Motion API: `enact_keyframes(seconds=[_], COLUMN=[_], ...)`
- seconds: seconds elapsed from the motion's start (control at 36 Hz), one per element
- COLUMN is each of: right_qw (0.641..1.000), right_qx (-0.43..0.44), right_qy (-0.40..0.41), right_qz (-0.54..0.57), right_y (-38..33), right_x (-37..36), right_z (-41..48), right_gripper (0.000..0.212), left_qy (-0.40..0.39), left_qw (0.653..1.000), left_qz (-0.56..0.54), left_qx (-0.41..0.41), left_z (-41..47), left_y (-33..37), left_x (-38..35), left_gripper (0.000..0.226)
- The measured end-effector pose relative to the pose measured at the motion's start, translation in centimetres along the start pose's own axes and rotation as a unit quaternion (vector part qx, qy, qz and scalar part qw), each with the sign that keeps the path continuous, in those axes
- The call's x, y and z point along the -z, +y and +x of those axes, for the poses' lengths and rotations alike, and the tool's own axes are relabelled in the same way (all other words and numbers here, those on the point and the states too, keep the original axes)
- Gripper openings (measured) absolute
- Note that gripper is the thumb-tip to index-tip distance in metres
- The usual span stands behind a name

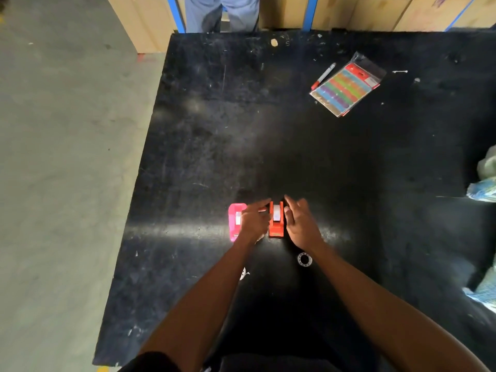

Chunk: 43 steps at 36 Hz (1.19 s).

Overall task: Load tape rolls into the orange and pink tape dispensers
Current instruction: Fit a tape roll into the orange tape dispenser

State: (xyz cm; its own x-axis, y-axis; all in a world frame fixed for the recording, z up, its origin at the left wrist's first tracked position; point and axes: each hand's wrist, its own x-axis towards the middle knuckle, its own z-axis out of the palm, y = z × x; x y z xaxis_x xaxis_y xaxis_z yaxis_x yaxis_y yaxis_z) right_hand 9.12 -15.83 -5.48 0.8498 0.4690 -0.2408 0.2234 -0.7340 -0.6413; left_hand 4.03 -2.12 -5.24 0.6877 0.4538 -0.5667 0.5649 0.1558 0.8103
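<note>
An orange tape dispenser (276, 224) stands on the black table (268, 130) with a white tape roll seated in its cradle. My left hand (253, 220) touches its left side with fingers curled, and my right hand (300, 224) rests against its right side, fingers extended forward. A pink tape dispenser (234, 221) stands just left of my left hand, partly hidden by it, with a white roll showing inside. A clear tape ring (304, 259) lies on the table near my right wrist. Another small clear piece (243, 273) lies beside my left forearm.
A packet of coloured sticky tabs (346, 88) and a red-capped marker (323, 76) lie at the far right. Plastic-wrapped bundles (485, 183) sit at the right edge. A person's legs (221, 13) stand beyond the far edge, by cardboard boxes. Concrete floor lies left.
</note>
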Motion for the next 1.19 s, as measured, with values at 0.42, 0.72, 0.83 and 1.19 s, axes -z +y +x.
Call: enact_keyframes(seconds=[0.42,0.72,0.83,1.19], right_qw=[0.965,0.988,0.988,0.981], right_qx=[0.141,0.125,0.132,0.146], right_qy=[0.017,0.004,0.002,0.017], right_qz=[-0.221,-0.093,-0.078,-0.129], right_y=[0.2,-0.9,-1.0,-2.1], right_x=[0.5,1.9,2.3,3.4], right_z=[-0.4,1.5,1.7,1.4], right_gripper=[0.033,0.007,0.007,0.011], left_qy=[-0.003,-0.014,-0.009,-0.018], left_qw=[1.0,1.0,1.0,0.999], left_qz=[-0.02,-0.011,-0.018,-0.036], left_qx=[0.011,0.012,0.014,0.011], left_z=[0.5,0.0,-0.5,-1.4], left_y=[-0.8,0.2,0.9,1.7], left_x=[-0.2,-0.1,-0.1,-0.1], left_gripper=[0.032,0.037,0.038,0.041])
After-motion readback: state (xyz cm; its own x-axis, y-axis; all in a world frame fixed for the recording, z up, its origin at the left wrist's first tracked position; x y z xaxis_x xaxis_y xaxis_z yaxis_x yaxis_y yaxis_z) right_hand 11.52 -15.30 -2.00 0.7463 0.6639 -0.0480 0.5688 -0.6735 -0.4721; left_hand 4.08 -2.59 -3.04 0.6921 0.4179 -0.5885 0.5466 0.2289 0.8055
